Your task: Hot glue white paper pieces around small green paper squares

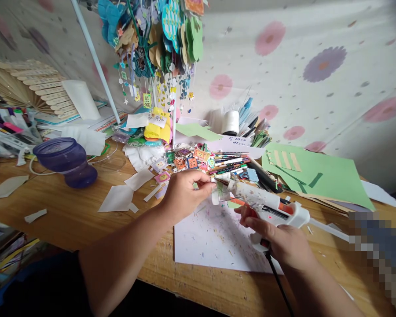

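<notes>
My right hand (pixel 279 237) is wrapped around the handle of a white hot glue gun (pixel 255 198). Spots of dried residue cover its barrel, a red light glows on its side, and a long glue stick (pixel 330 229) sticks out behind. The gun's nozzle points left, close to the fingertips of my left hand (pixel 185 193). Those fingers are pinched together; what is between them is too small to make out. A small white piece (pixel 215 197) shows just beside the fingertips. Under both hands lies a speckled white sheet (pixel 198 246).
A purple cup (pixel 67 160) stands at left among paper scraps (pixel 115 198). Small decorated cards (pixel 191 160) and pens (pixel 231 163) are heaped behind my hands. Green paper (pixel 323 176) lies at right. Paper ornaments (pixel 171 26) hang above; a black cord (pixel 279 281) trails from the gun.
</notes>
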`<state>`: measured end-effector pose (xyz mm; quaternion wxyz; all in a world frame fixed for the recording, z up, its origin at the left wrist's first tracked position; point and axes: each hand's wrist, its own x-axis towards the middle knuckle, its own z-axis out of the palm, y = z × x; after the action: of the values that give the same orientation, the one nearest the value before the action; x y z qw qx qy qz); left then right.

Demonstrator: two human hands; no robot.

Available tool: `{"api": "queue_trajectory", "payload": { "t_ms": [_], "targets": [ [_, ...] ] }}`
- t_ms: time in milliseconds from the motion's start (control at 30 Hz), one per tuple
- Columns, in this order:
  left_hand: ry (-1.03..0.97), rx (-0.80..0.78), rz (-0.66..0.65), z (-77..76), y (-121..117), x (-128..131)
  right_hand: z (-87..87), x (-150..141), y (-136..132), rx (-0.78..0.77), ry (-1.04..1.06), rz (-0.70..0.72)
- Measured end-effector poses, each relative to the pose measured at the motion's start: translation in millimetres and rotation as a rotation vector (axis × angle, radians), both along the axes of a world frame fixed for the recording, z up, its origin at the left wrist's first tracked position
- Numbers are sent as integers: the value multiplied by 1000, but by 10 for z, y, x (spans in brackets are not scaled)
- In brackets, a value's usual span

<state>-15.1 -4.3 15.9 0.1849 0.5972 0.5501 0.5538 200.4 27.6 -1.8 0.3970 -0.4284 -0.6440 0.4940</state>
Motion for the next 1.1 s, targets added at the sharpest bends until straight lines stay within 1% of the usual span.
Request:
{"api": "queue_trajectory", "payload": {
  "t_ms": [167, 300, 400, 500, 667, 800, 867, 967, 1100],
  "targets": [
    [-109, -78, -36, -13, 11, -8, 19, -1, 15, 13, -16, 5],
    [-205, -123, -77, -17, 23, -21, 23, 10, 25, -31, -28, -6],
    [-252, -141, -98, -18, 30, -31, 37, 12, 18, -40, 3, 31],
    [-297, -161, -119, -18, 33, -32, 47, 4, 9, -13, 25, 42],
    [-316, -149, -126, -14, 35, -28, 49, -21, -15, 3, -55, -16],
    [-342, -160, -133, -25, 46, -47, 64, -28, -38, -52, -92, -63],
    [-369, -161, -122, -37, 58, -58, 69, -19, -33, -67, -75, -45],
    [-407, -147, -108, -52, 72, -67, 66, 11, -2, -38, -56, -2],
    [-428, -136, -95, -52, 69, -62, 51, 43, 25, 15, -104, -43]
  ]
}}
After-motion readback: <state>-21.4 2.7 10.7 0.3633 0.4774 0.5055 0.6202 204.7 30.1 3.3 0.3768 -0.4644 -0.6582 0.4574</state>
